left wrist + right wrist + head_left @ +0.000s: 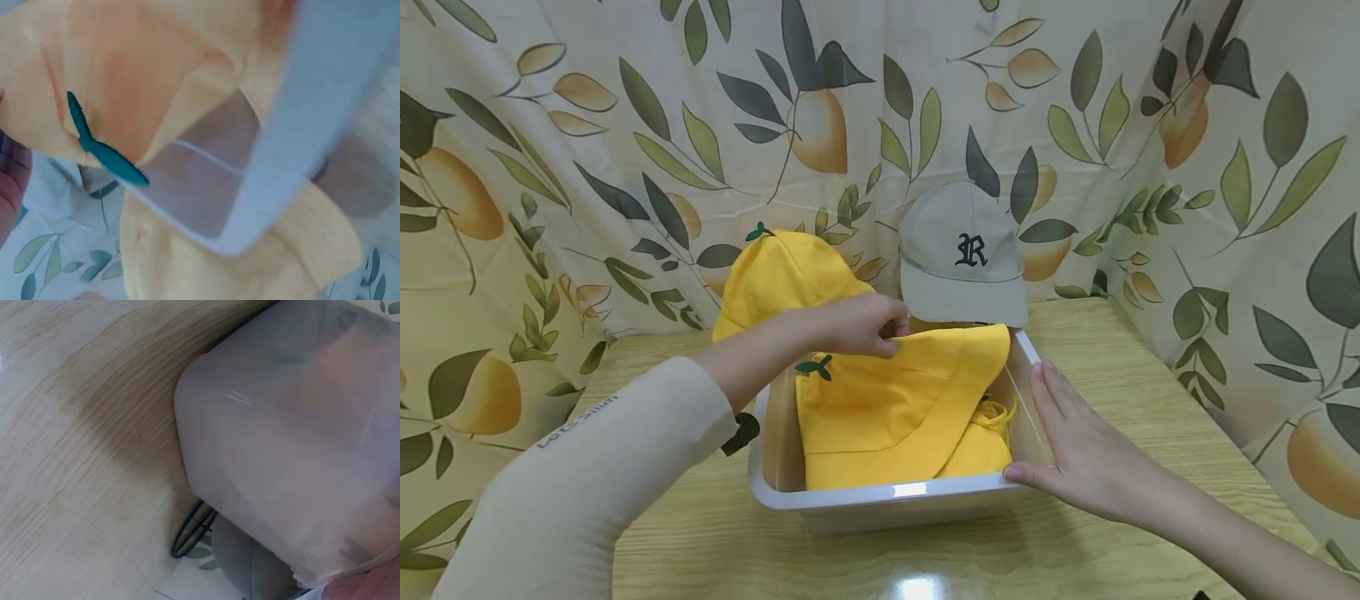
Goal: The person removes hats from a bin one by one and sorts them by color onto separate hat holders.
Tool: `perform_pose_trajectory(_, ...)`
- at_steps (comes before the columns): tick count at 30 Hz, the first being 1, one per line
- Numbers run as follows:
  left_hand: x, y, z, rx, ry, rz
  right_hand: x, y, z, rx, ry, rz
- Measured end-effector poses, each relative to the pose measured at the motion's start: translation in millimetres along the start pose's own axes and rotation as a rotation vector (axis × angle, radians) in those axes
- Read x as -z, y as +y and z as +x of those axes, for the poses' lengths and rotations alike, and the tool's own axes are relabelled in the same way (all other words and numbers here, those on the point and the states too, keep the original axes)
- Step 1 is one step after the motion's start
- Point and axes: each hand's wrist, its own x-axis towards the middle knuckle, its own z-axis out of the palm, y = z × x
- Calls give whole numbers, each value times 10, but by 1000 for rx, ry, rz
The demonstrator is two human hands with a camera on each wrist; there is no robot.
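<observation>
From where I stand, the leftmost thing on the table (pixel 685 542) is a second yellow hat (pixel 786 275), behind the bin. In front of it reaches the left hand (pixel 853 323), fingers curled; it seems to pinch the upper edge of the yellow bucket hat (pixel 880 408), though the fingertips partly hide the contact. That hat sits inside the translucent plastic bin (pixel 887 498), its upper edge running up toward the far right corner. I'd expect it to be light, soft and floppy, hardly slippery and not fragile. The brim edge or a fold of the crown looks the best place to grasp; I'd leave alone the little green sprout (pixel 815 367), which might tear, and the yellow cord (pixel 996 414), which could snag. Farther right, beyond the bin, is a grey baseball cap (pixel 962 250); then the right hand (pixel 1082 446), holding nothing in a closed grip, fingers extended along the bin's side and thumb on its front rim.

The left wrist view shows the sprout's two leaves up close. Only the right wrist view shows a black wire loop (pixel 194 529) low beside the bin; only the head view shows the cap's letter R.
</observation>
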Motion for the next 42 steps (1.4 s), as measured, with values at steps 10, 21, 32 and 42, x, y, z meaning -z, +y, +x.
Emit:
perform_pose_trajectory(10,228,202,-262,-115,90,58,37,2,0,-29,-26,-6)
perform_pose_trajectory(21,455,294,-547,-279,229,103,251,10,70,49,29,-5)
perform_pose_trajectory(32,719,324,-791,-368,359,144,757,-144,478,640,732,151)
perform_pose_trajectory(42,689,248,-696,-389,479,145,925,-443,741,807,798,252)
